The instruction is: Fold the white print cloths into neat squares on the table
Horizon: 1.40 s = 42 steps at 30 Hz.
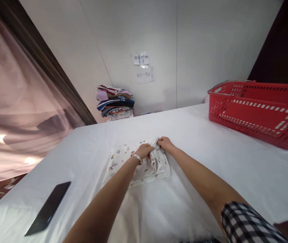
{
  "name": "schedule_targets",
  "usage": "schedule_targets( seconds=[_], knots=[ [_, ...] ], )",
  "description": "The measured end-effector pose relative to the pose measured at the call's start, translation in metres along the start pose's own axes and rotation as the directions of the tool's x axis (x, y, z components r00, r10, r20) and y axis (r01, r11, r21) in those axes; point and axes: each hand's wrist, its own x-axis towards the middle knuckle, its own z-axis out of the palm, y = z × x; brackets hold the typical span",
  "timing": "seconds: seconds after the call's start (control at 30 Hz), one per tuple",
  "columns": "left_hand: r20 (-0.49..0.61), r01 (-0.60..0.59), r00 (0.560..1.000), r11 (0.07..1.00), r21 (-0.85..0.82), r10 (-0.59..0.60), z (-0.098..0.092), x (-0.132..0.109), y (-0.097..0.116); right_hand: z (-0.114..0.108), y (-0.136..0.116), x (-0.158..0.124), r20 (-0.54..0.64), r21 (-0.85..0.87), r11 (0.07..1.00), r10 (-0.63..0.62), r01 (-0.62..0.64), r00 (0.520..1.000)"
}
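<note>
A white cloth (pixel 123 158) with small grey and brown prints lies partly folded on the white-covered table (pixel 197 202). Layers bunch up along its right side. My left hand (pixel 144 150), with a silver bracelet at the wrist, reaches over the middle of the cloth, its fingers closed on the gathered part. At the cloth's far right corner, my right hand (pixel 165 143) pinches the edge between thumb and fingers. The fingertips of both hands are partly hidden by the fabric.
A red plastic basket (pixel 253 114) with metal handles stands at the right. A black phone-like slab (pixel 48 209) lies at the near left. Beyond the far edge rises a stack of folded cloths (pixel 116 103) by the white wall (pixel 197 44). Pink curtain (pixel 19 101) hangs on the left.
</note>
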Motion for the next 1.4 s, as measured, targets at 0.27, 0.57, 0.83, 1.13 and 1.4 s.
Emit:
schedule_targets(
  seconds=[0.27,0.57,0.83,1.13,1.4],
  knots=[
    [-0.01,0.031,0.999,0.999,0.036,-0.031,0.009,0.008,-0.008,-0.004,-0.01,-0.004,0.054,0.179,0.979,0.088,-0.096,0.995],
    [0.032,-0.032,0.999,0.999,-0.039,0.033,0.006,-0.001,-0.008,-0.024,-0.01,-0.036,0.263,0.185,0.972,0.09,-0.142,0.961],
    [-0.35,-0.101,0.862,0.8,0.591,0.368,-0.067,-0.031,-0.037,-0.018,0.004,-0.057,0.316,0.123,0.986,0.064,-0.108,0.947],
    [-0.392,0.238,0.913,0.636,0.734,0.112,-0.111,-0.04,-0.109,-0.012,0.013,-0.068,0.162,0.229,0.965,0.088,-0.125,0.983],
    [-0.372,0.202,0.92,0.658,0.725,0.127,-0.113,-0.037,-0.109,-0.02,0.017,-0.074,0.166,0.219,0.963,0.121,-0.156,0.979]
  ],
)
